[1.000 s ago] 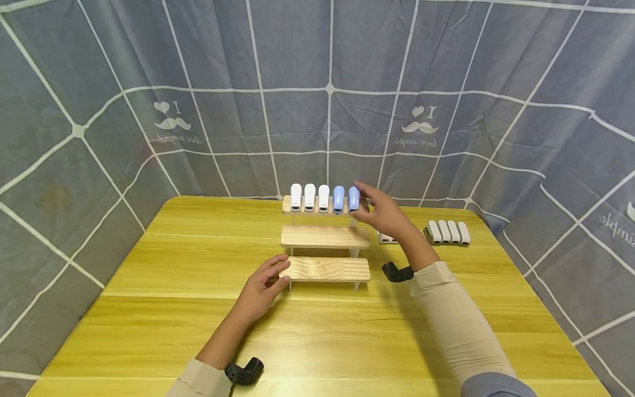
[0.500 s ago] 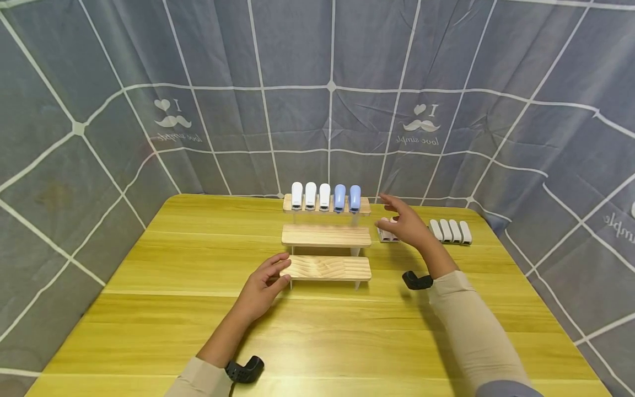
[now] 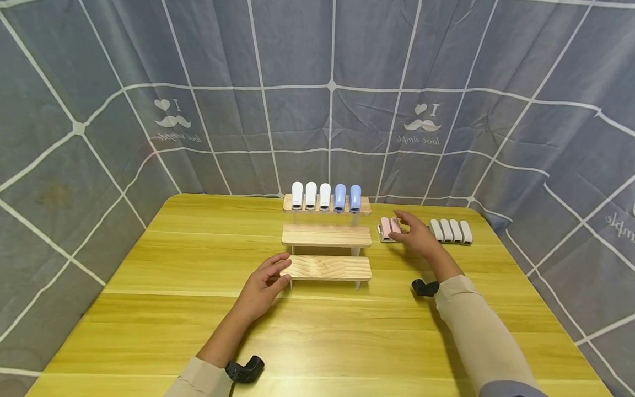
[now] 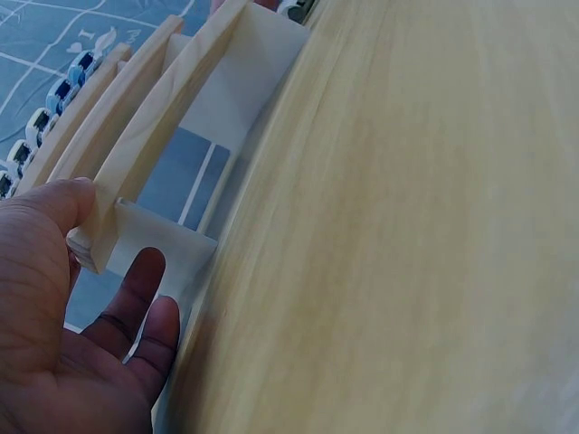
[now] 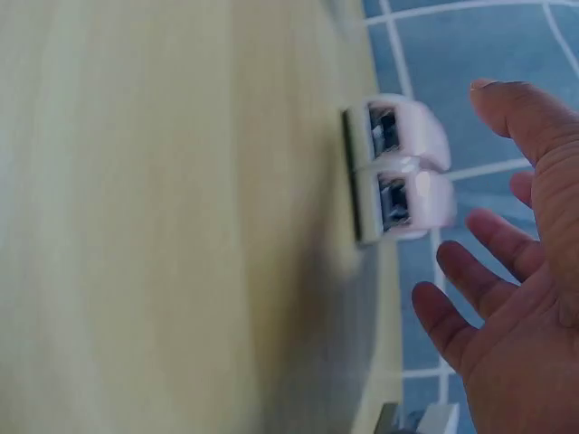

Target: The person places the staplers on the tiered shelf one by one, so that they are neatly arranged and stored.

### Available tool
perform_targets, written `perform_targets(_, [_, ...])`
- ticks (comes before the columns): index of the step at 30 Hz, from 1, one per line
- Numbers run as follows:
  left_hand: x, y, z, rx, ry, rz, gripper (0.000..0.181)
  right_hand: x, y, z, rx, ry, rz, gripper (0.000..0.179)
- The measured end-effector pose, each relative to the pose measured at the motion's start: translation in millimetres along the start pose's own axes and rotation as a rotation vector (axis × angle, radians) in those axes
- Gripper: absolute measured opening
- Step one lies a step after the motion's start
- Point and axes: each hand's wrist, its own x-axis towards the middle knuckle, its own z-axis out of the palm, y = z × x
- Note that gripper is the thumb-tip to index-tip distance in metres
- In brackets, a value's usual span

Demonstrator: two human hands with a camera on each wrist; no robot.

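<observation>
Behind the desk [image 3: 317, 336] hangs a gray curtain [image 3: 292, 66]; your right grip [image 3: 419, 238], spread and empty, has left five staplers [image 3: 324, 194] on the top shelf [image 3: 365, 205], bringing two pink staplers [image 3: 385, 227] within reach; your left grip [image 3: 259, 289] holds the bottom shelf [image 3: 329, 268].

Curtained-off tabletop corner; wider premises cannot be told. Grey curtain [image 3: 213, 55], white grid and mirrored moustache print [image 3: 421, 125], hung from nine through twelve to three o'clock about a wood-grain table [image 3: 327, 336]. At table's twelve o'clock, three-tier wooden stand [image 3: 326, 236], small staplers [image 3: 339, 197] ranged on top.
</observation>
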Motion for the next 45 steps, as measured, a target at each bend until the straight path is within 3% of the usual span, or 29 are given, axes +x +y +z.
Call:
perform_targets(4, [0.3,-0.3,0.3,-0.003,0.000,0.002,0.042,1.1,9.4,0.9,-0.028,-0.017,0.014,0.072])
perform_targets(14, [0.1,0.0,0.8,-0.006,-0.003,-0.002,0.042,3.7,20.3,5.0,0.037,-0.048,0.046,0.074])
perform_targets(32, [-0.8,2.3,-0.2,-0.014,-0.009,-0.006,0.042,3.4,21.2,5.1,-0.014,-0.068,0.032,0.070])
perform_targets(39, [-0.8,0.1,-1.0,-0.014,-0.014,0.016,0.042,5.5,26.5,6.4,0.010,-0.053,0.031,0.077])
perform_targets(45, [-0.3,-2.0,-0.7,0.006,-0.011,0.007,0.042,5.2,30.0,6.0,0.021,-0.070,-0.014,0.079])
